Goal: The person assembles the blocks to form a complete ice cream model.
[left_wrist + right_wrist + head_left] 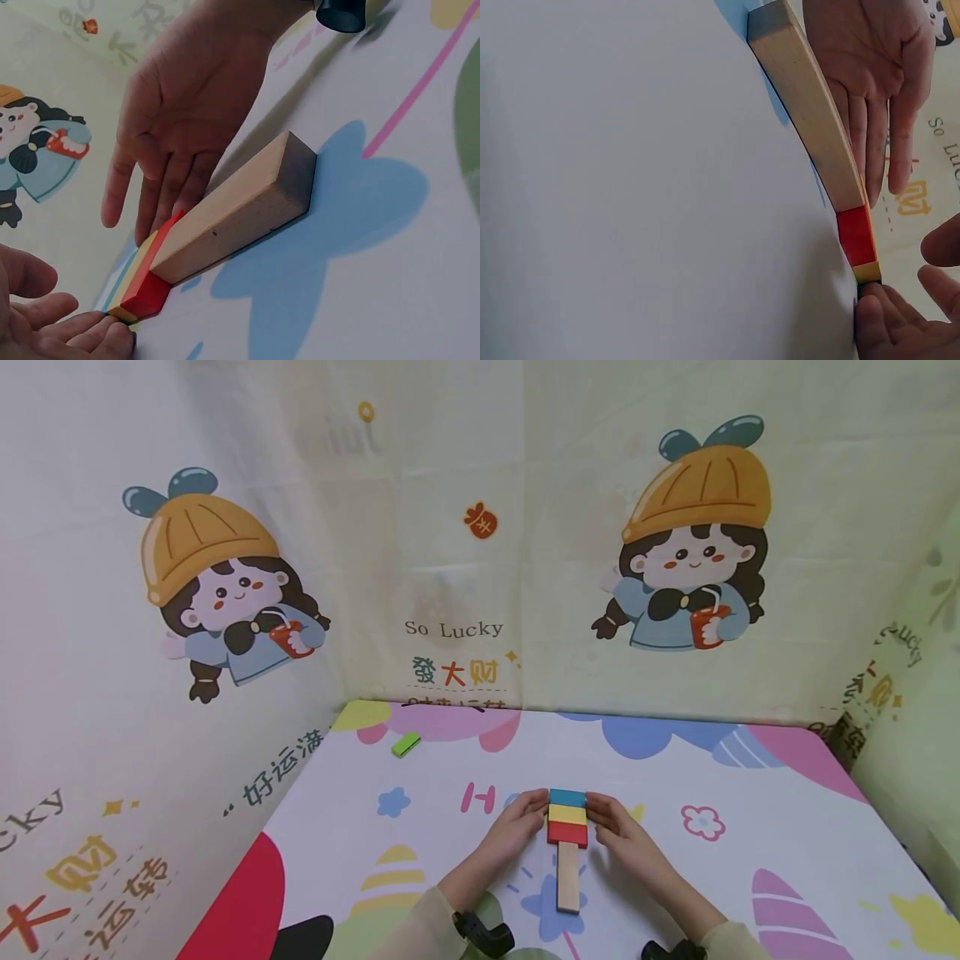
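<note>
Blue [567, 797], yellow [567, 814] and red [567, 834] blocks lie edge to edge in a row on the table mat. A plain wooden block [567, 878] runs from the red one toward me, like a stem. On the row's left side is my left hand [512, 833], its fingertips at the blocks' ends; the left wrist view shows its fingers [79, 330] loosely extended. Opposite, my right hand [626, 837] has fairly straight fingers [176, 180] along the row's right ends. Neither hand curls round a block.
A small green block [406, 744] lies alone at the far left of the patterned mat [645, 793]. Printed cloth walls [555, 610] rise behind the table and at both sides.
</note>
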Tool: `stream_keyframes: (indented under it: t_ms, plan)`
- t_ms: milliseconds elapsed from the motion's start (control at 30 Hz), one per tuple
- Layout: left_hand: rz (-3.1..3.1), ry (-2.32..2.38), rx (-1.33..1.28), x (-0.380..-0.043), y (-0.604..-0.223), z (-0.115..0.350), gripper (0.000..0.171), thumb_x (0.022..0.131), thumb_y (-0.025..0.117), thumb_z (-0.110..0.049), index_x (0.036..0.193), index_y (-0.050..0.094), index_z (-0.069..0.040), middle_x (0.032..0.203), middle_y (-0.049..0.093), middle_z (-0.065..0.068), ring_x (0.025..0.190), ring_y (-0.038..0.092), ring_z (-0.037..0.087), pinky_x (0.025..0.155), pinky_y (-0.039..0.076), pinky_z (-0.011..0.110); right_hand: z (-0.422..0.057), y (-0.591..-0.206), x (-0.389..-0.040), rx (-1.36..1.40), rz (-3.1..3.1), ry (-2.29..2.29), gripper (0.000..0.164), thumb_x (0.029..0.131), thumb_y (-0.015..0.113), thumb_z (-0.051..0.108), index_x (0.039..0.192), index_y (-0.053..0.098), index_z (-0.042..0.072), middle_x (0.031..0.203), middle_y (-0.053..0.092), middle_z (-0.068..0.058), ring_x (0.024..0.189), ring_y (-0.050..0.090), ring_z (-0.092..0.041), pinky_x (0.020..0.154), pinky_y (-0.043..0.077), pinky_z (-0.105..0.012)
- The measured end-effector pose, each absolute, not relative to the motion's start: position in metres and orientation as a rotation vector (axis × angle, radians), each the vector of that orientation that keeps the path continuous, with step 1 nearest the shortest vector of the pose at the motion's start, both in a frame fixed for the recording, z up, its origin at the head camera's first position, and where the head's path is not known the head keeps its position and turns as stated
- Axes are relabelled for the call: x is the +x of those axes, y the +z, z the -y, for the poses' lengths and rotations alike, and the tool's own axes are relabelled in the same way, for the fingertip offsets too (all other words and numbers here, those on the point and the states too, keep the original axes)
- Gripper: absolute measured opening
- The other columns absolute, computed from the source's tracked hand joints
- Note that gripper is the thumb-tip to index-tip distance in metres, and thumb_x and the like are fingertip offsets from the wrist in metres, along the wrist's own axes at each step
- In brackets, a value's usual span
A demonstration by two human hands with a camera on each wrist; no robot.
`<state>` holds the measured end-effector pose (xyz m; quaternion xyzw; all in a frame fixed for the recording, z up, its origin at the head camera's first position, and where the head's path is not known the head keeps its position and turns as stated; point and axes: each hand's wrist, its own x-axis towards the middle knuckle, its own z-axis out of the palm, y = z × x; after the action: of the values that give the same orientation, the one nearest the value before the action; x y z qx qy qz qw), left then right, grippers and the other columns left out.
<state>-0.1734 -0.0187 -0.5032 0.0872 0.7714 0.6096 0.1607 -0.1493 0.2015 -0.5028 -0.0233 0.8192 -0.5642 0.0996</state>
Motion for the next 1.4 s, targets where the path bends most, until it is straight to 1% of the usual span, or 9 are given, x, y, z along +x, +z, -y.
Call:
stream_keyframes:
  t_ms: [167, 333, 433, 533, 600, 767, 1000, 1233, 1400]
  plan:
    - [-2.184, 1.77, 0.261, -0.175, -0.503, 0.028, 0.045, 0.107, 0.051, -0.026, 0.15, 0.052, -0.014, 0.153, 0.055, 0.008, 0.14, 0.054, 0.029, 0.112, 0.047, 0.044, -0.198, -0.498, -0.147, -0.217, -2.695, -1.421, 0.055, 0.097, 0.068, 0.013, 0.148, 0.049, 0.007, 0.152, 0.051, -0.019, 0.141, 0.05, -0.04, 0.111, 0.046, -0.054]
    - [-2.3, 1.741, 0.244, -0.18, -0.501, 0.041, 0.038, 0.107, 0.052, -0.025, 0.143, 0.06, -0.017, 0.145, 0.062, 0.006, 0.138, 0.055, 0.029, 0.112, 0.047, 0.05, -0.194, -0.493, -0.143, -0.473, -2.858, -1.083, 0.065, 0.088, 0.081, 0.04, 0.144, 0.057, 0.017, 0.151, 0.053, -0.009, 0.139, 0.051, -0.035, 0.109, 0.046, -0.059]
    - [-2.393, 1.713, 0.263, -0.187, -0.499, 0.05, 0.036, 0.106, 0.052, -0.022, 0.14, 0.062, -0.016, 0.143, 0.063, 0.007, 0.138, 0.054, 0.031, 0.114, 0.043, 0.055, -0.194, -0.493, -0.143, -0.631, -2.871, -0.964, 0.075, 0.083, 0.082, 0.053, 0.146, 0.058, 0.02, 0.152, 0.053, -0.005, 0.139, 0.052, -0.035, 0.107, 0.048, -0.06]
    - [-2.446, 1.691, 0.298, -0.195, -0.498, 0.061, 0.035, 0.106, 0.052, -0.018, 0.139, 0.063, -0.011, 0.143, 0.063, 0.009, 0.139, 0.053, 0.033, 0.116, 0.038, 0.058, -0.194, -0.493, -0.144, -0.765, -2.866, -0.874, 0.078, 0.079, 0.083, 0.058, 0.145, 0.06, 0.022, 0.151, 0.054, -0.004, 0.144, 0.046, -0.038, 0.111, 0.041, -0.064]
    - [-2.491, 1.655, 0.327, -0.202, -0.498, 0.07, 0.035, 0.105, 0.053, -0.015, 0.138, 0.064, -0.009, 0.141, 0.064, 0.012, 0.132, 0.058, 0.033, 0.113, 0.042, 0.056, -0.195, -0.493, -0.144, -0.811, -2.859, -0.808, 0.079, 0.077, 0.082, 0.063, 0.144, 0.061, 0.026, 0.151, 0.055, -0.002, 0.148, 0.041, -0.038, 0.111, 0.036, -0.067]
    - [-2.63, 1.492, 0.277, -0.216, -0.498, 0.097, 0.037, 0.103, 0.053, -0.016, 0.138, 0.064, -0.014, 0.131, 0.068, 0.014, 0.117, 0.062, 0.032, 0.106, 0.048, 0.051, -0.196, -0.492, -0.146, -0.852, -2.856, -0.718, 0.079, 0.075, 0.08, 0.069, 0.141, 0.063, 0.03, 0.149, 0.056, -0.001, 0.148, 0.04, -0.038, 0.112, 0.031, -0.069]
    - [-2.762, 1.331, 0.198, -0.239, -0.496, 0.142, 0.035, 0.104, 0.053, -0.017, 0.137, 0.064, -0.012, 0.147, 0.058, 0.012, 0.146, 0.044, 0.036, 0.119, 0.035, 0.058, -0.195, -0.492, -0.148, -0.871, -2.883, -0.639, 0.078, 0.073, 0.078, 0.073, 0.136, 0.064, 0.031, 0.146, 0.057, 0.0, 0.144, 0.045, -0.035, 0.112, 0.032, -0.069]
    - [-2.936, 1.153, 0.223, -0.256, -0.492, 0.18, 0.034, 0.099, 0.054, -0.008, 0.129, 0.066, 0.0, 0.137, 0.063, 0.019, 0.139, 0.05, 0.039, 0.117, 0.037, 0.055, -0.192, -0.486, -0.15, -0.866, -2.863, -0.588, 0.076, 0.072, 0.078, 0.074, 0.133, 0.065, 0.03, 0.145, 0.058, -0.001, 0.145, 0.043, -0.038, 0.112, 0.028, -0.074]
    - [-3.05, 1.041, 0.167, -0.266, -0.49, 0.199, 0.035, 0.1, 0.054, -0.012, 0.131, 0.066, 0.0, 0.14, 0.059, 0.023, 0.136, 0.049, 0.044, 0.115, 0.038, 0.058, -0.19, -0.484, -0.152, -0.868, -2.856, -0.566, 0.077, 0.071, 0.079, 0.073, 0.133, 0.065, 0.029, 0.145, 0.057, -0.001, 0.143, 0.045, -0.035, 0.111, 0.032, -0.071]
